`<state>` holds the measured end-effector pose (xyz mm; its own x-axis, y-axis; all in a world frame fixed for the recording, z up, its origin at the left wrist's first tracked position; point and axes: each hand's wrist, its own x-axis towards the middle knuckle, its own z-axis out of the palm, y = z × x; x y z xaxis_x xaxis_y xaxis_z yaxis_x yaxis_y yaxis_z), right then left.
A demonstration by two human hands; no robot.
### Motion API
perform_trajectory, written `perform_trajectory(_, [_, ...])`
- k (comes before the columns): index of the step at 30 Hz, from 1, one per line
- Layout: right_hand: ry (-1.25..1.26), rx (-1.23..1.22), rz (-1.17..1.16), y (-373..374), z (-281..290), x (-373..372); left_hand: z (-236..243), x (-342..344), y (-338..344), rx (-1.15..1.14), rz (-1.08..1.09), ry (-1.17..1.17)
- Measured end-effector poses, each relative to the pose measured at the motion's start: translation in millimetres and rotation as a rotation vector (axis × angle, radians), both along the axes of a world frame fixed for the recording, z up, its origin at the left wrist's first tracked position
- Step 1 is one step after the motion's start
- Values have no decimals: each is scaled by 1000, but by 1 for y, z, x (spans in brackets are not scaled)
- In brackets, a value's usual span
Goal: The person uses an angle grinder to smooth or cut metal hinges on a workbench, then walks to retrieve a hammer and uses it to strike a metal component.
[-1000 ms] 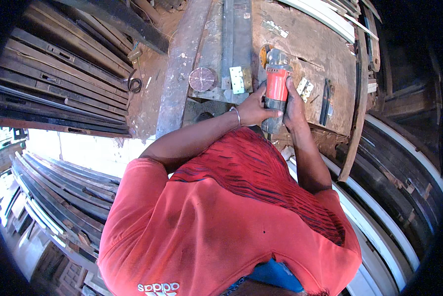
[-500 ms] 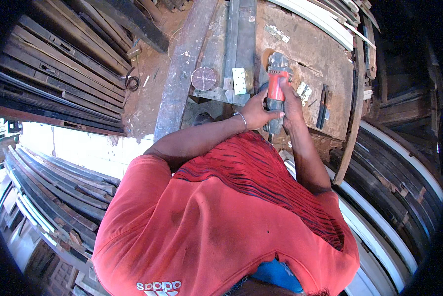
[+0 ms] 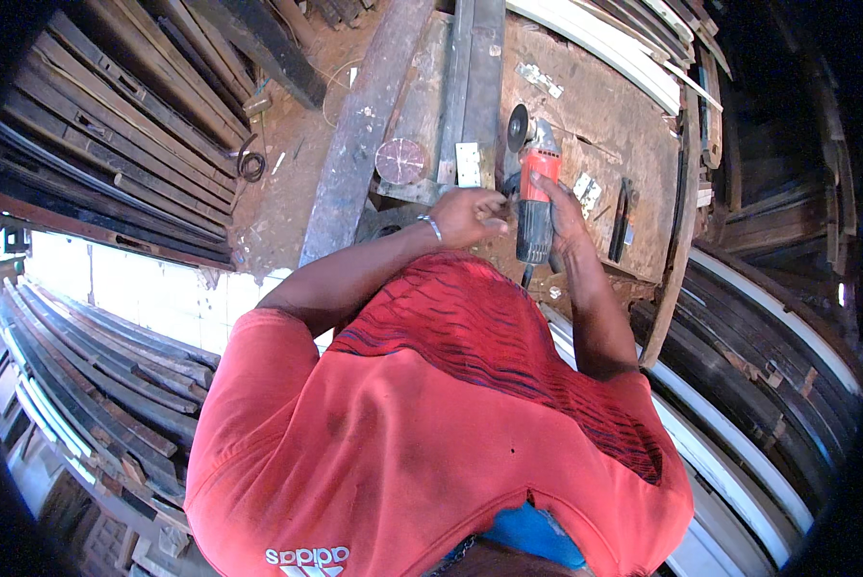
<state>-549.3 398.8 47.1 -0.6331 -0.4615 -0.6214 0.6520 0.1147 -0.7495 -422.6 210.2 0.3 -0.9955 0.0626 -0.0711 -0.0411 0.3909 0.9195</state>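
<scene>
My right hand (image 3: 568, 219) is wrapped round the body of a red and black angle grinder (image 3: 535, 204). Its dark disc (image 3: 518, 127) stands at the far end, turned edgewise to the left. Just left of the grinder is my left hand (image 3: 468, 216), off the tool, its fingers loosely bent and apart from the thumb, holding nothing visible. A pale metal hinge (image 3: 468, 162) lies past my left hand at the end of dark wooden bars. To its left rests a round reddish disc (image 3: 401, 161) with lines across it.
Another hinge (image 3: 587, 195) and a dark long-handled tool (image 3: 624, 219) lie on the worn wooden bench top (image 3: 633, 125) right of the grinder. Farther back is one more hinge (image 3: 540, 79). A long plank (image 3: 359, 135) borders the left side. Stacked timber (image 3: 114, 144) fills the far left.
My left hand has come off the grinder and moved left. The grinder, now in my right hand alone, has its disc tipped more upright and looking darker.
</scene>
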Motion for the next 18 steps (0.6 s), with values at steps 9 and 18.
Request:
perform_trajectory(9, [146,46,31,-16,-30,14,-54,-14,-64,-419,249,159])
perform_trajectory(18, [160,44,21,-23,-40,18,-60,-23,-71,-410,131,160])
